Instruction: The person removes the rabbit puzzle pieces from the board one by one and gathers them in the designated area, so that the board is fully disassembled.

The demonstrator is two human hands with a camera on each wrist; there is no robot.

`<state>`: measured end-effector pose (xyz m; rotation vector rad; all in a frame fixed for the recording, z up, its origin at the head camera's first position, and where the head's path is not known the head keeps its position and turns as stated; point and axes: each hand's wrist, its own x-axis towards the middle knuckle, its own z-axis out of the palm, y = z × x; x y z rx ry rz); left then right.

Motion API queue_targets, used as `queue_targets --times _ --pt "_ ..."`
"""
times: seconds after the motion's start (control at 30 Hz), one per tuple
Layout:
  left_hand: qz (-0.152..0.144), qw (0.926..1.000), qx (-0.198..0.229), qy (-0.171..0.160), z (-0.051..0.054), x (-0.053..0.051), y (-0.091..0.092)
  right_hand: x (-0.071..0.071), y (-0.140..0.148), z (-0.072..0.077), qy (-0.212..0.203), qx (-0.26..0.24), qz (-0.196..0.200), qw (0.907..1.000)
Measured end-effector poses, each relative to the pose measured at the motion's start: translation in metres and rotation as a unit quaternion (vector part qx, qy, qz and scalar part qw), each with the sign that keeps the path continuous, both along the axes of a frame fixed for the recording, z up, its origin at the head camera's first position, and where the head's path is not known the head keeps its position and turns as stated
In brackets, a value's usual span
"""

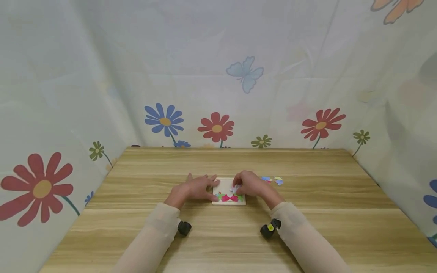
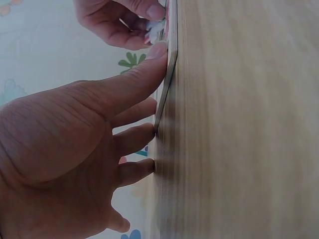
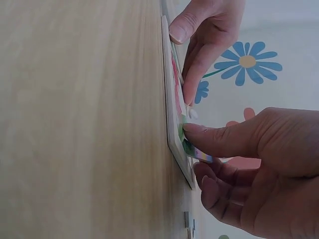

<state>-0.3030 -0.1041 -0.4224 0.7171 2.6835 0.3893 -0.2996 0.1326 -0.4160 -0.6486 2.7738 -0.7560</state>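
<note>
A small light-wood puzzle board (image 1: 224, 185) lies on the table, with pink and green puzzle pieces (image 1: 225, 198) along its near side. My left hand (image 1: 196, 188) rests at the board's left edge, its thumb and spread fingers touching the rim. Over the board's right part, my right hand (image 1: 253, 184) pinches a puzzle piece (image 3: 203, 156) between thumb and fingers. In the right wrist view this piece is tilted off the board, and green and pale colours show on it. Much of the piece is hidden by the fingers in the head view.
Two loose puzzle pieces, one blue and red (image 1: 266, 179) and one blue and yellow (image 1: 279, 181), lie right of the board. Behind the wooden table (image 1: 307, 163) hangs a flower-printed cloth (image 1: 273, 102). Dark wrist cameras (image 1: 184, 228) sit at both cuffs.
</note>
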Motion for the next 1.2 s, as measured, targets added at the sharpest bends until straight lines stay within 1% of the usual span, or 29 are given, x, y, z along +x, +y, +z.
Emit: queue_targets --times 0.17,0.4,0.77,0.87,1.07,1.13,1.2 --pt "0.000 1.0000 -0.003 0.003 0.000 0.000 0.000 0.002 -0.002 0.003 0.001 -0.013 0.001 0.9999" --pt "-0.002 1.0000 -0.003 0.007 0.002 -0.002 -0.001 0.000 -0.002 0.005 0.007 -0.017 0.012 0.9998" --pt "-0.001 1.0000 -0.005 -0.001 0.001 0.000 0.001 0.002 0.003 0.006 -0.005 -0.022 0.012 0.9997" --pt "0.001 1.0000 -0.002 -0.005 0.001 -0.001 0.001 0.000 0.006 0.008 -0.007 -0.030 0.015 0.9994" --pt "0.001 1.0000 -0.002 -0.008 0.000 -0.001 0.000 -0.002 0.014 0.012 0.008 -0.046 0.045 0.9979" --pt "0.001 1.0000 0.000 -0.006 0.000 -0.001 0.000 -0.002 0.016 0.014 0.005 -0.056 0.046 0.9974" --pt "0.002 1.0000 0.002 -0.005 0.000 0.000 0.001 -0.002 0.018 0.015 0.001 -0.064 0.038 0.9972"
